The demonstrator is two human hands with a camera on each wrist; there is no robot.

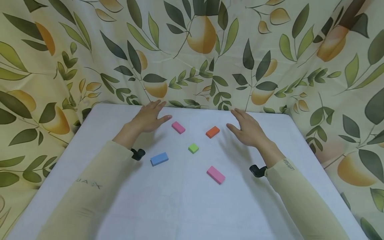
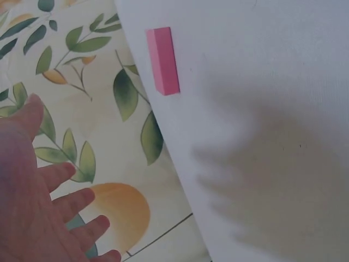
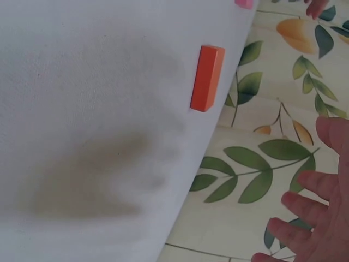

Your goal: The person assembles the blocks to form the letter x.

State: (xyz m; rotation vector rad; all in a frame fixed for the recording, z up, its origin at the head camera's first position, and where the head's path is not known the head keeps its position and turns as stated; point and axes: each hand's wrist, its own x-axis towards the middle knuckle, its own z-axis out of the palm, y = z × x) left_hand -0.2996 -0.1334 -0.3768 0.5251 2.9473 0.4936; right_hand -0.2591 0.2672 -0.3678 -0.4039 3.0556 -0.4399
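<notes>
My left hand [image 1: 147,118] hovers over the far left part of the white table, fingers extended and nothing in it. The nearest thing to it is a pink block [image 1: 178,127], which also shows in the left wrist view [image 2: 163,61]. On the other side my right hand [image 1: 247,128] is held out above the table, likewise with spread fingers and no object. An orange block [image 1: 212,132] lies just left of it. Between the hands sits a small green block [image 1: 193,148]. Closer to me are a blue block [image 1: 159,159] and a second pink block [image 1: 216,175].
The white table [image 1: 168,206] ends at a far edge just beyond the hands. Behind and beside it hangs a curtain [image 1: 192,73] with a leaf and fruit print. Shadows of both arms fall across the tabletop.
</notes>
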